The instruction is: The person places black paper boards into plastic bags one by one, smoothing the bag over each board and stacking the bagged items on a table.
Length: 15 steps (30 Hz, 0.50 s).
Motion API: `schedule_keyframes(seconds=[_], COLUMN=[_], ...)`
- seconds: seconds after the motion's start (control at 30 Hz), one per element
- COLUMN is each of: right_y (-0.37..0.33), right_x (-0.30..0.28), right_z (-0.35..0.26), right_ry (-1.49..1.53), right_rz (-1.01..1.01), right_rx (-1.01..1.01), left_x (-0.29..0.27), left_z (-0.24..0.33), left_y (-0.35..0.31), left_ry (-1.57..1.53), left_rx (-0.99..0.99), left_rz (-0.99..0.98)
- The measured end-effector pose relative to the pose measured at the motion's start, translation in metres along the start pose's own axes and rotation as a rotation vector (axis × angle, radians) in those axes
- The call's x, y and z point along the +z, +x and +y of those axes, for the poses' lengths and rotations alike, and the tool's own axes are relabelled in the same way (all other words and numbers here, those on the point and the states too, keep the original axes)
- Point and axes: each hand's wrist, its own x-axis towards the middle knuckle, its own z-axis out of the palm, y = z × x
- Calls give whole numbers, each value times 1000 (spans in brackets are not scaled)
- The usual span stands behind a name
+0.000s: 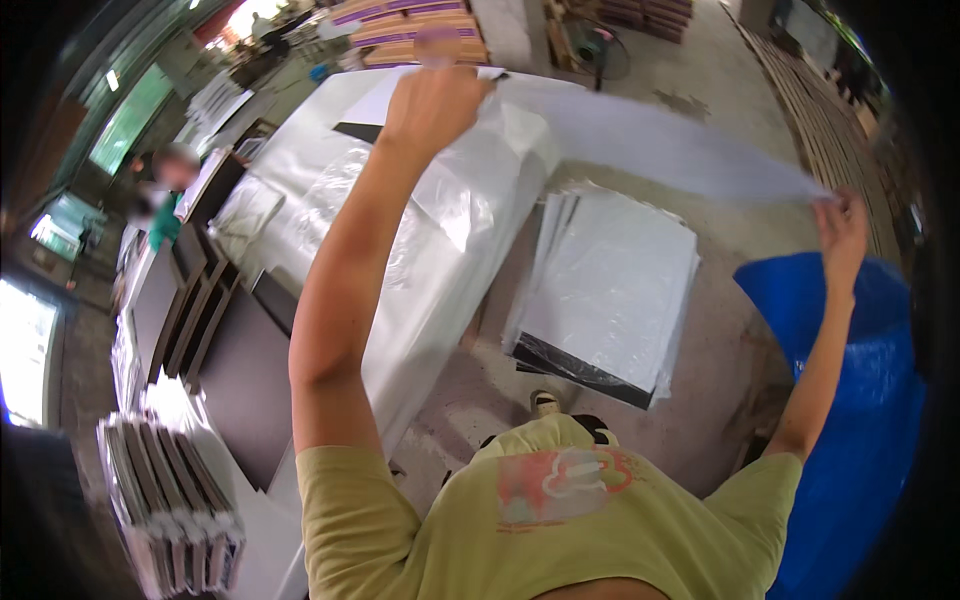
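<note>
Sheet position: we hold 1 thin white sheet [660, 150] raised in the air in front of us, stretched between our 2 hands, above the floor [720, 340] and the wrapped stacks below.
Long axis: it runs from upper left down to the right, from the left hand [432, 100] to the right hand [842, 228], so it slopes downward toward our right side.
Left hand: closed on the sheet's far left corner, arm stretched up and forward; this end sits higher and farther from us.
Right hand: pinched on the sheet's right tip, arm out to the side; this end is lower and nearer to our body.
Hands apart: well apart, each at 1 end of the sheet, which looks taut between them.
Sheet look: pale, flimsy and slightly see-through, wide at the left and narrowing to a point at the right; blurred along its edge.
Beneath it: a stack of flat panels in clear plastic [605, 295] lies on the floor under the sheet's middle; a long plastic-covered surface [450, 250] runs under the left arm.
Right side: a blue tarp [860, 400] lies below the right hand.
</note>
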Motion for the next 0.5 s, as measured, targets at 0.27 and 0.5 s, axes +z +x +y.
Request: schedule_keyframes(seconds=[0.27,0.5], right_y=[-243,-438], right_x=[42,85], right_z=[-103,-211], right_ry=[472,356], right_rz=[-593,-877], right_rx=[470,762], left_x=[183,233], left_z=[118,213], left_y=[-155,-274], left_ry=[-252,-282], left_rx=[18,-74], left_rz=[-497,-1088])
